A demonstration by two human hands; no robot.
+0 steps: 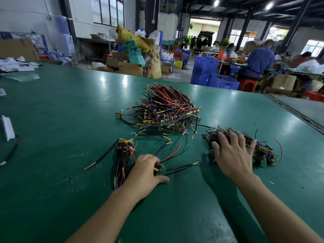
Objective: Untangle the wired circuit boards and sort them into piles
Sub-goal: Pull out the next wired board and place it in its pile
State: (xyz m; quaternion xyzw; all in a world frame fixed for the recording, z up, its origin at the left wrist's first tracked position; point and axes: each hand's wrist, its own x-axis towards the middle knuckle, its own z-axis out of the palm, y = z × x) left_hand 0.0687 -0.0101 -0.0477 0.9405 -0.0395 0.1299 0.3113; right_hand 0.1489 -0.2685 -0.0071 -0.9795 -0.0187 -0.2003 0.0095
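Fingers of the left hand (147,168) curl round a small wired circuit board (158,168), its blue and yellow parts showing at the knuckles, while the thumb lies straight on the smooth green desk (70,111). Thin red, black and yellow-tipped leads fan out of this grip toward the large bristling heap of wired boards (168,109) at the desk's middle; the hand sits on the near side of that heap. The right hand (233,155) is spread flat, fingers straight and apart, pressing on a low tangled pile of boards and wires (263,153) to the near right of the heap. A slim bundle of boards (124,155), its leads laid lengthwise, rests to the heap's near left, just beside the left hand. A loose black cable with a yellow tip (101,157) lies slanted farther to the heap's near left. A white ridged plastic strip (7,128) sits far left of the heap.
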